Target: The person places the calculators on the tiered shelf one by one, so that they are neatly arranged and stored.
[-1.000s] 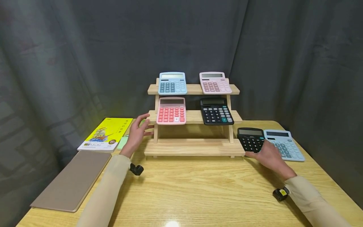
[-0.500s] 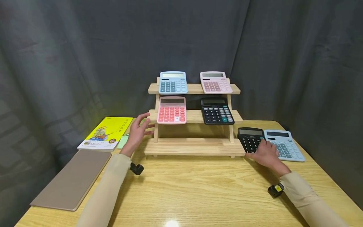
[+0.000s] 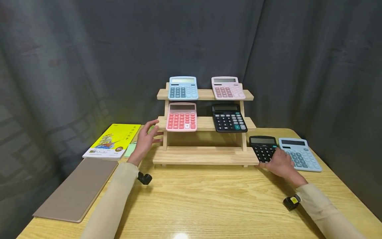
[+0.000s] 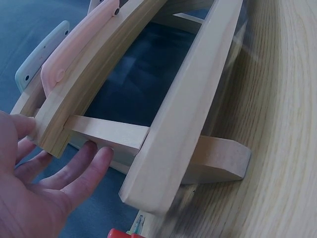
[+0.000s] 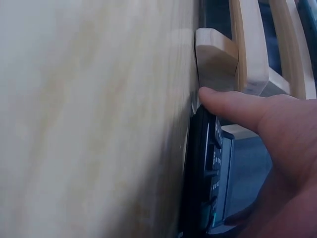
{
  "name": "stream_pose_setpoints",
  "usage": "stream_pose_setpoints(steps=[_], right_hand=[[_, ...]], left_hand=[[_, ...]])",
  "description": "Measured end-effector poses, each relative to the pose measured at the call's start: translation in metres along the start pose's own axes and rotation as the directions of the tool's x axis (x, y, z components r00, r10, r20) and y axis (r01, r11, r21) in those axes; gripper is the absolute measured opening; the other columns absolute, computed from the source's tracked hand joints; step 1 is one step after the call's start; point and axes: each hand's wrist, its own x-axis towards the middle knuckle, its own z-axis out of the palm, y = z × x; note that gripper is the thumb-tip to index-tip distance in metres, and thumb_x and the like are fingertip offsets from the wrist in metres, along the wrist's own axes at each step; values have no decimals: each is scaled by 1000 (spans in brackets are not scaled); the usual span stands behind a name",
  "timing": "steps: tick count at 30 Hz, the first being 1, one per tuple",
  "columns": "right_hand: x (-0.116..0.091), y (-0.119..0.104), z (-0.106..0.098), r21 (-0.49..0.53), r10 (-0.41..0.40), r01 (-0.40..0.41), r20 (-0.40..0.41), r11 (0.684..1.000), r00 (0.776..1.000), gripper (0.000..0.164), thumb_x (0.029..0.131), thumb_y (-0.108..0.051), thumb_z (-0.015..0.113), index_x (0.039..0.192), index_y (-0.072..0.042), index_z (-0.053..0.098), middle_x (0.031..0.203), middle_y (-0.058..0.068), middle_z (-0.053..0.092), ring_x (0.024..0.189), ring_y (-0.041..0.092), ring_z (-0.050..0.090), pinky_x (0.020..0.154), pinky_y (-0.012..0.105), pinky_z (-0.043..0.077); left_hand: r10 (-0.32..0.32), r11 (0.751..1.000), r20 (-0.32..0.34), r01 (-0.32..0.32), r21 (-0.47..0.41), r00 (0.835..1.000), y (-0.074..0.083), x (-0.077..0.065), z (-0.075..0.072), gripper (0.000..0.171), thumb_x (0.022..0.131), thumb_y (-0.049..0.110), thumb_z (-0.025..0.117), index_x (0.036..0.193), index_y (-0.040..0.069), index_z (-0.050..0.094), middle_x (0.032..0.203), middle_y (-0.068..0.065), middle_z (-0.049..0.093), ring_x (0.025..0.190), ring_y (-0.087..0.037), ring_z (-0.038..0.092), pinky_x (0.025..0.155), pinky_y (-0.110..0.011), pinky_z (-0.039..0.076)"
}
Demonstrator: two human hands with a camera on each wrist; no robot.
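A three-tier wooden display stand (image 3: 206, 155) stands mid-table. My left hand (image 3: 144, 141) holds its left side at the middle shelf's end, with fingers reaching below that board beside the upright in the left wrist view. At the stand's right, my right hand (image 3: 280, 163) grips a black calculator (image 3: 262, 149) by its near part, thumb (image 5: 233, 104) at the near left corner; its other fingers are mostly hidden. The calculator lies low at the table surface. Just right of it lies a light blue calculator (image 3: 299, 154), overlapped by the hand's fingers.
On the stand's top shelf are a blue calculator (image 3: 183, 88) and a pale pink one (image 3: 228, 88). The middle shelf bears a pink calculator (image 3: 181, 117) and another black calculator (image 3: 229, 118). A yellow book (image 3: 114, 139) and a brown notebook (image 3: 76, 189) lie left. Dark curtains hang behind.
My right hand has moved left onto the black calculator and grips it; the calculator has shifted very slightly left. The left hand has stayed at the stand.
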Motion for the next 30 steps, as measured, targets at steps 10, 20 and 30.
stream_pose_setpoints(steps=[10, 20, 30], right_hand=[[13, 6, 1, 34, 47, -49, 53, 998, 997, 114, 74, -42, 84, 138, 27, 19, 131, 49, 32, 120, 66, 30, 96, 75, 32], [13, 6, 2, 174, -39, 38, 4, 984, 999, 120, 71, -35, 90, 149, 18, 16, 137, 47, 34, 125, 62, 38, 103, 72, 36], [7, 7, -3, 147, -56, 73, -113, 986, 992, 102, 70, -36, 88, 141, 16, 34, 126, 44, 49, 113, 58, 51, 87, 69, 46]], left_hand=[[-8, 1000, -2, 8, 9, 1000, 2, -1, 1, 45, 109, 27, 50, 149, 7, 44, 152, -14, 41, 120, -53, 55, 90, -57, 56], [-15, 1000, -11, 15, 6, 1000, 2, -1, 2, 44, 108, 26, 50, 148, 7, 46, 152, -13, 42, 118, -50, 58, 91, -60, 55], [-10, 1000, 0, 10, -5, 1000, 5, -2, 2, 45, 109, 26, 50, 149, 6, 45, 151, -13, 42, 119, -52, 56, 92, -60, 55]])
